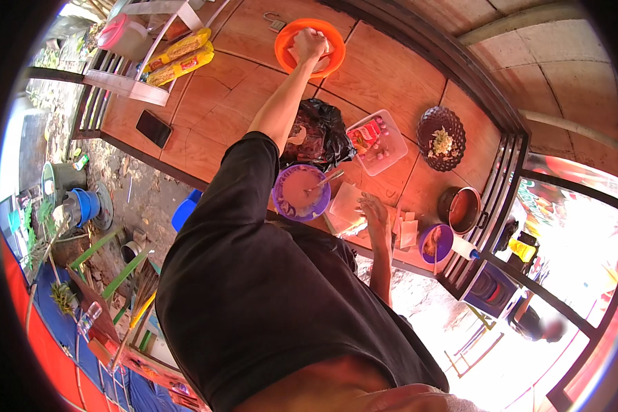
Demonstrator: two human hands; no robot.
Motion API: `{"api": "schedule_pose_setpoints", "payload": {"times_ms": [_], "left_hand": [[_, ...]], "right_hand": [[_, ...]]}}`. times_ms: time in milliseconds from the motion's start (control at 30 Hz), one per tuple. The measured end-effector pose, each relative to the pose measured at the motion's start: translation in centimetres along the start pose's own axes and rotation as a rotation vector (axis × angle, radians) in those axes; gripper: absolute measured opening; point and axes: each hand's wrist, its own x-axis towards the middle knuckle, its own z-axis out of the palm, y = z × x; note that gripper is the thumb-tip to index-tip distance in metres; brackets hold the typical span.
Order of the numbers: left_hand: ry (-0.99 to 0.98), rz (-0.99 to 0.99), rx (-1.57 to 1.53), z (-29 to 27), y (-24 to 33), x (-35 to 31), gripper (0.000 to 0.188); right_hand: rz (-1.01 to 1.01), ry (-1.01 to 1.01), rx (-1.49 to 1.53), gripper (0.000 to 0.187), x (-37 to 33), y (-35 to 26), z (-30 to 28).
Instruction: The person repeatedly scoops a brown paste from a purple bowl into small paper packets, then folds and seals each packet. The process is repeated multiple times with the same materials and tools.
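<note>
At the far side of the table, my left hand (310,45) reaches down into an orange bowl (338,49). Its fingers are closed, and whatever they grip is hidden; some pale pieces show beneath them. My right hand (373,210) is close to my body with its fingers apart, beside a stack of thin pale square sheets (347,203). Left of those sheets stands a purple bowl (279,199) of pinkish-brown batter with a spoon (327,180) in it. A black plastic bag (331,122) lies crumpled just beyond that bowl.
Rightward are a clear tub (390,152) with a red packet, a dark woven basket (427,130) of chopped food, a pot (460,209), a purple cup (443,237) and a white bottle (463,246). Leftward lie a phone (154,129) and yellow packets (185,62). A person (529,319) is beyond the railing.
</note>
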Motion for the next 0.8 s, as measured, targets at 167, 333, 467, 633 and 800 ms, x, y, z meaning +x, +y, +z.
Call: {"api": "schedule_pose_setpoints", "payload": {"times_ms": [167, 333, 467, 633, 800], "left_hand": [[0.130, 0.173, 0.341, -1.8, -1.1, 0.6, 0.027], [-0.027, -0.272, -0.437, -7.8, 3.0, -1.6, 0.025], [-0.071, -0.371, -0.623, -13.4, 7.1, -6.8, 0.022], [-0.216, -0.391, -0.649, -18.5, 9.4, -13.3, 0.026], [-0.161, -0.400, -0.789, -21.5, 11.0, -18.5, 0.028]], "right_hand": [[-0.074, 0.005, 0.013, 0.037, 0.5, 0.6, 0.1], [-0.131, 0.001, 0.008, 0.037, 0.8, 0.9, 0.4], [-0.217, -0.052, 0.037, 0.037, 1.5, 1.0, 0.7], [-0.303, -0.066, -0.030, 0.037, 1.7, 0.2, 0.6], [-0.313, -0.092, -0.029, 0.035, 0.5, -1.1, 0.3]]}}
